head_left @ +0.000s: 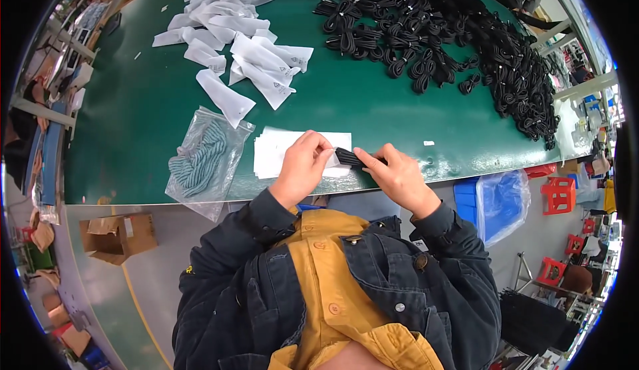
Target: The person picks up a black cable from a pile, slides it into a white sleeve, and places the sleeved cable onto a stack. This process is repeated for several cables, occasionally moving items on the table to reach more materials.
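Close to the table's near edge, my right hand (398, 175) grips a coiled bundle of black cable (347, 157) between thumb and fingers. My left hand (303, 169) is closed in a pinch on the edge of a small whitish bag (331, 160), which meets the left end of the bundle. How far the cable sits inside the bag is hard to make out. Beneath my left hand lies a stack of flat white bags (268, 154), partly covered by it. To the left, a clear plastic bag (229, 147) holds blue-grey striped or twisted material (200, 160).
Filled white bags (256, 60) are heaped at the far left of the green table (146, 113). A large pile of black cable coils (426, 30) spreads over the far right. A blue bin (469, 207) with a plastic liner and a cardboard box (120, 237) stand below the near edge.
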`<action>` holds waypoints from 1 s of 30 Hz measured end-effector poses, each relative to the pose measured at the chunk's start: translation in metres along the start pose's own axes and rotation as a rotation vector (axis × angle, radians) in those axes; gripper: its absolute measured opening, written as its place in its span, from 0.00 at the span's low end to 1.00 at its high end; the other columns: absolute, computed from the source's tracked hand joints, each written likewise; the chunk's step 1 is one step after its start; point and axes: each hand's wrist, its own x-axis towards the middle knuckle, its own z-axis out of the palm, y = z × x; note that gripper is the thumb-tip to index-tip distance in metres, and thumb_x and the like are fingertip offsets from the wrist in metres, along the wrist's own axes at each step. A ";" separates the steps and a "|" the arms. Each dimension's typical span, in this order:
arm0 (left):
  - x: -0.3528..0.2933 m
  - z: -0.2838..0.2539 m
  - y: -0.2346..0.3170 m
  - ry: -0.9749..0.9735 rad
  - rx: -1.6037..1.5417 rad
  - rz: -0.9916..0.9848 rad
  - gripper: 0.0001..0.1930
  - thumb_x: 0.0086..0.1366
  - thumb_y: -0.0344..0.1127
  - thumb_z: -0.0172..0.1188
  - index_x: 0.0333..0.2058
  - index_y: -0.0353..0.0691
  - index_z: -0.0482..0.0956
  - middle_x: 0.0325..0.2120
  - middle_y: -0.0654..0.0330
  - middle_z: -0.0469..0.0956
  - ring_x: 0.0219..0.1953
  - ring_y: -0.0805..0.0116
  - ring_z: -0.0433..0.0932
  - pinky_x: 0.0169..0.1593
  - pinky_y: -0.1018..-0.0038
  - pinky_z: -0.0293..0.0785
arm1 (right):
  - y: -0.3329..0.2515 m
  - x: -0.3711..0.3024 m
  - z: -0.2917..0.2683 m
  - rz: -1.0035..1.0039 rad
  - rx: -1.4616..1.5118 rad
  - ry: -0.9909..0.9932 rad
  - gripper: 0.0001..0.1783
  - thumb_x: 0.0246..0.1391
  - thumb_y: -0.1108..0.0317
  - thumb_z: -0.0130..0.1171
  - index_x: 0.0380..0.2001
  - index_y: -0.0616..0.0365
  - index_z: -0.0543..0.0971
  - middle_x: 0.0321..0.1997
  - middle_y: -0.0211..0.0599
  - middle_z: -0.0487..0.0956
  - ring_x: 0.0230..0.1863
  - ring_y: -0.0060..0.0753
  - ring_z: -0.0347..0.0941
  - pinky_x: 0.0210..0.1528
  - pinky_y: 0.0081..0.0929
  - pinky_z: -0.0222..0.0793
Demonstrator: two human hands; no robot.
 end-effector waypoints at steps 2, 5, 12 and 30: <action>-0.001 -0.006 0.002 0.002 0.088 0.266 0.03 0.61 0.21 0.58 0.32 0.34 0.74 0.31 0.54 0.75 0.33 0.59 0.75 0.38 0.70 0.73 | 0.001 0.009 0.003 -0.085 -0.024 -0.007 0.23 0.52 0.72 0.66 0.53 0.51 0.80 0.30 0.38 0.71 0.27 0.39 0.72 0.28 0.30 0.68; -0.008 -0.008 0.014 -0.065 0.173 0.502 0.04 0.59 0.20 0.57 0.32 0.34 0.73 0.33 0.52 0.73 0.38 0.50 0.72 0.43 0.65 0.72 | 0.001 0.005 0.008 0.279 0.633 -0.069 0.16 0.59 0.70 0.62 0.50 0.58 0.78 0.30 0.35 0.76 0.28 0.26 0.74 0.28 0.27 0.70; 0.003 -0.004 0.026 -0.031 0.115 0.437 0.05 0.61 0.23 0.59 0.33 0.36 0.72 0.37 0.54 0.73 0.40 0.53 0.73 0.47 0.65 0.71 | -0.012 0.017 0.005 0.331 0.714 0.000 0.08 0.61 0.73 0.60 0.40 0.64 0.75 0.36 0.33 0.76 0.34 0.21 0.74 0.33 0.21 0.70; 0.102 -0.087 0.021 0.072 -0.507 -0.073 0.07 0.71 0.34 0.55 0.41 0.37 0.76 0.45 0.57 0.76 0.43 0.71 0.75 0.50 0.69 0.72 | 0.008 0.114 -0.008 0.029 0.534 0.232 0.23 0.54 0.77 0.61 0.54 0.60 0.76 0.49 0.41 0.72 0.36 0.29 0.70 0.36 0.23 0.69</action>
